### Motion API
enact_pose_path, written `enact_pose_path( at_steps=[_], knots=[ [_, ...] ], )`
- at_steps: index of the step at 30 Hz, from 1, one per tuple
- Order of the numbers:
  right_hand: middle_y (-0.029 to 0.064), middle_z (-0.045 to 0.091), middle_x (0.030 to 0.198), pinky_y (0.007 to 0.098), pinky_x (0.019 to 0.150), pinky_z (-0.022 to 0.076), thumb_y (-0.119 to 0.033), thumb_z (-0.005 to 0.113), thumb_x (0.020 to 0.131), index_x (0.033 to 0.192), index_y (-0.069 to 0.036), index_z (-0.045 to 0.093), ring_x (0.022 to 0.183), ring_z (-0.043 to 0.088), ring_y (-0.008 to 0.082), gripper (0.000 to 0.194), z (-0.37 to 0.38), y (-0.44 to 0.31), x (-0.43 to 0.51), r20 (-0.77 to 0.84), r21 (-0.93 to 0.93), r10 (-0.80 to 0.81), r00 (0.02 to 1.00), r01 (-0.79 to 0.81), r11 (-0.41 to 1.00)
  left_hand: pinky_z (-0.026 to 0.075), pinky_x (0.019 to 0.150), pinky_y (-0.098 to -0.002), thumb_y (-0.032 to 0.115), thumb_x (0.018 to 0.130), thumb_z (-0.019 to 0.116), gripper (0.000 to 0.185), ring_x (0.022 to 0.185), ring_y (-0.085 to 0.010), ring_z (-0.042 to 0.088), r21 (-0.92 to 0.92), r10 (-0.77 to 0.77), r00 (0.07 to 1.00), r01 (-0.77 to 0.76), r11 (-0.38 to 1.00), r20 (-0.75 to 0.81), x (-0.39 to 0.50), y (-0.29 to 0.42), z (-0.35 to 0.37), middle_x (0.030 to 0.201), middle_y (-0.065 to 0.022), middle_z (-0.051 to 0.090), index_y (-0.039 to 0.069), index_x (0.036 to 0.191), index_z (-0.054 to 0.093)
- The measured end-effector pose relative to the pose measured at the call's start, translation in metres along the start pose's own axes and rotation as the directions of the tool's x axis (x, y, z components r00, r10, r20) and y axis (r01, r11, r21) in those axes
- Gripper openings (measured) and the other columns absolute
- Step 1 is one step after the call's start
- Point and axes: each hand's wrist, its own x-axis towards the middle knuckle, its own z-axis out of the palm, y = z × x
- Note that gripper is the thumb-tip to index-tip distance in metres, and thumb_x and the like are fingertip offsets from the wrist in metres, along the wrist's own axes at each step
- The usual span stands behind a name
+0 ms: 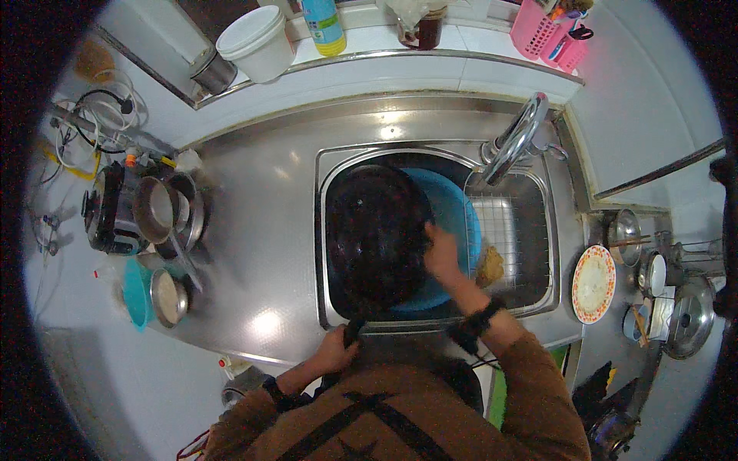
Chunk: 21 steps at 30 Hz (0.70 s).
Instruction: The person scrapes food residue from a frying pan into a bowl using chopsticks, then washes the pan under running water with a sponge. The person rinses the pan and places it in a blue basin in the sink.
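A large black wok (pixel 375 236) lies over the left part of the sink, above a blue plastic basin (pixel 470 225). Its dark handle (pixel 353 331) points towards me across the sink's front edge, and my left hand (pixel 334 351) is closed around it. My right hand (pixel 443 252) is at the wok's right rim with its fingers bent; whether it grips the rim or something small there is hidden. Just right of the basin, a yellowish-brown scrubber or sponge (pixel 490 266) rests by a wire rack (pixel 499 222) in the stainless steel sink (pixel 554 253).
A chrome faucet (pixel 519 138) arches over the sink's back right. Pans (pixel 155 210), a rice cooker (pixel 112 213) and a teal container (pixel 136 297) stand at the counter's left. An orange-rimmed plate (pixel 594 284) sits at right. A white bucket (pixel 259 46) and bottle (pixel 324 29) line the back ledge.
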Motion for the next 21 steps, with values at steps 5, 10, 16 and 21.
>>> enact_pose_path(
  at_steps=[5, 10, 16, 21],
  knots=[
    [0.0147, 0.053, 0.105, 0.0395, 0.075, 0.0419, -0.002, 0.054, 0.070, 0.105, -0.007, 0.055, 0.085, 0.050, 0.0333, 0.035, -0.034, -0.069, -0.036, -0.114, 0.105, -0.384, 0.916, 0.396, 0.912, 0.043, 0.065, -0.0399, 0.015, 0.072, 0.057, 0.030, 0.073, -0.0337, 0.055, -0.027, -0.007, 0.999, 0.007, 1.000, -0.035, 0.002, 0.001, 0.000, 0.077, -0.0228, 0.055, -0.005, 0.092, 0.047],
    [0.0107, 0.058, 0.094, 0.0382, 0.073, 0.0421, -0.003, 0.052, 0.072, 0.099, -0.011, 0.059, 0.080, 0.050, 0.0324, 0.029, -0.020, -0.072, 0.077, -0.115, 0.041, -0.437, 0.892, 0.444, 0.895, 0.042, 0.071, -0.0408, 0.018, 0.073, 0.057, 0.035, 0.083, -0.0359, 0.054, 0.039, -0.051, 0.998, 0.052, 0.998, -0.022, -0.002, 0.006, -0.007, 0.085, -0.0240, 0.055, -0.005, 0.098, 0.047],
    [0.0173, 0.059, 0.083, 0.0428, 0.068, 0.0458, -0.004, 0.049, 0.071, 0.100, -0.006, 0.056, 0.076, 0.055, 0.0358, 0.030, 0.014, 0.011, 0.084, -0.120, -0.050, -0.080, 0.990, 0.075, 0.996, 0.043, 0.069, -0.0423, 0.015, 0.070, 0.058, 0.033, 0.081, -0.0372, 0.055, -0.009, 0.001, 1.000, -0.001, 1.000, -0.028, 0.003, -0.002, -0.001, 0.080, -0.0242, 0.055, -0.004, 0.095, 0.047],
    [0.0210, 0.055, 0.089, 0.0402, 0.069, 0.0435, 0.004, 0.058, 0.062, 0.097, -0.001, 0.055, 0.081, 0.053, 0.0389, 0.035, 0.010, 0.007, -0.026, 0.048, -0.178, 0.237, 0.970, -0.225, 0.958, 0.044, 0.068, -0.0436, 0.015, 0.071, 0.057, 0.033, 0.080, -0.0385, 0.055, 0.017, -0.086, 0.996, 0.085, 0.996, 0.019, 0.009, -0.015, 0.006, 0.080, -0.0258, 0.056, -0.005, 0.096, 0.046]
  ],
)
